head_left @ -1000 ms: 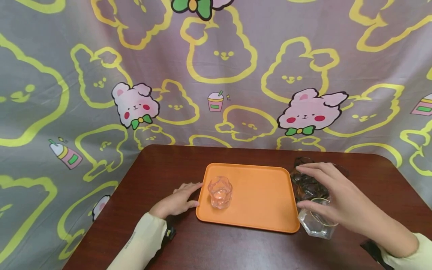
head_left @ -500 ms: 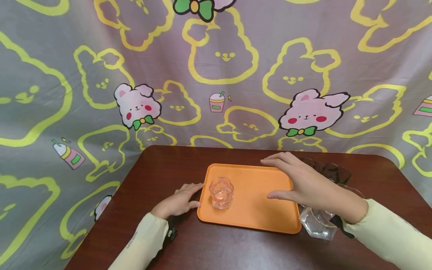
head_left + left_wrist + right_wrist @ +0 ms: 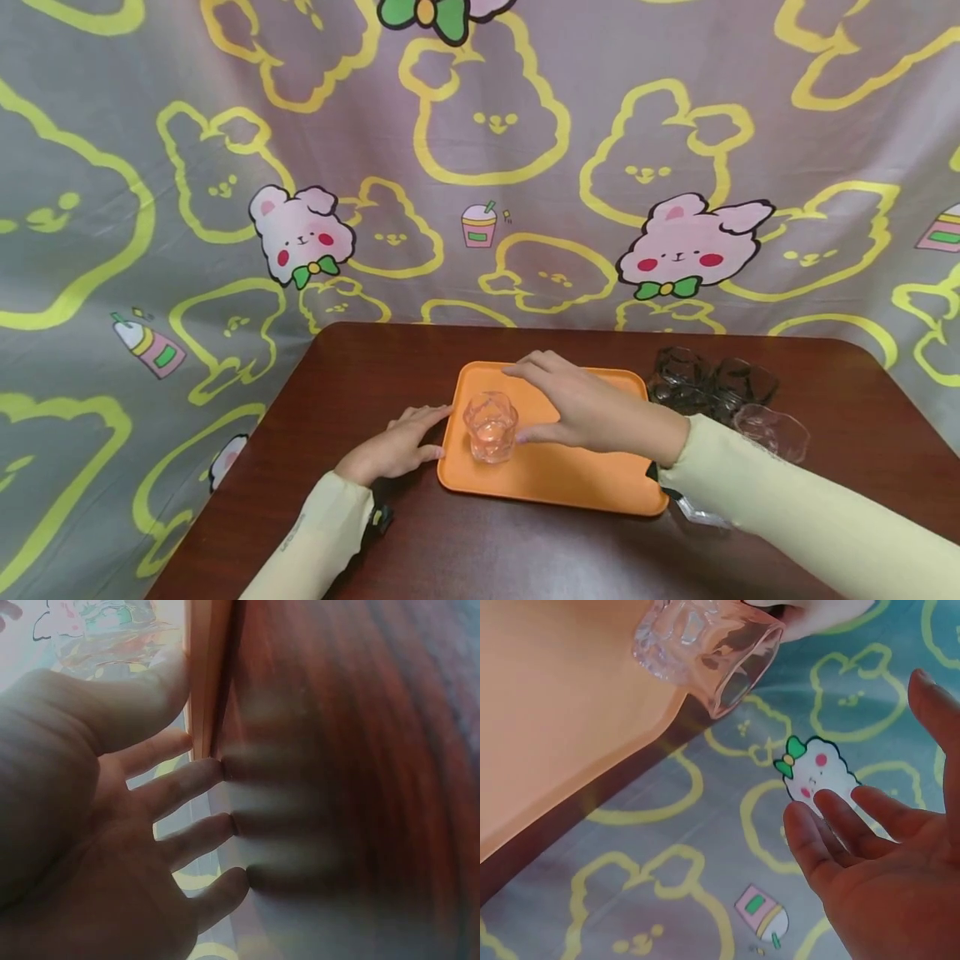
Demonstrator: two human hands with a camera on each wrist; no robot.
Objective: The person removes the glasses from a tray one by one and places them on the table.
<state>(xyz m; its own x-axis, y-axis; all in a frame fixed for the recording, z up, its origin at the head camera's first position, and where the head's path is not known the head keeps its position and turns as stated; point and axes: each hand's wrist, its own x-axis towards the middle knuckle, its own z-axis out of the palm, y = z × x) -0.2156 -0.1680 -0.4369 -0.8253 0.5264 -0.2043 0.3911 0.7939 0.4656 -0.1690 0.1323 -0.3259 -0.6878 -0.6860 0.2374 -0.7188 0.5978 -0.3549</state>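
Note:
A clear pinkish drinking glass [image 3: 491, 429] stands upright on the left part of an orange tray [image 3: 562, 483]. My right hand [image 3: 600, 412] hovers over the tray just right of this glass, thumb and fingers spread and holding nothing. From the right wrist view, a gap shows between the glass [image 3: 705, 649] and the open right hand [image 3: 892, 877]. At the tray's left edge rests my left hand [image 3: 390, 450], its fingers extended. The left wrist view has its thumb against the tray's rim [image 3: 206, 667] and its fingertips down on the table.
Right of the tray stand several dark glasses [image 3: 742, 382] and a clear pinkish glass [image 3: 772, 433]. Another clear glass [image 3: 701, 512] is mostly hidden under the right sleeve. Brown table [image 3: 375, 358] surrounds the tray, with a patterned curtain [image 3: 525, 167] behind.
My right hand has moved left from above the glasses on the right, across the tray, to beside the glass on it. The left hand stays at the tray's edge.

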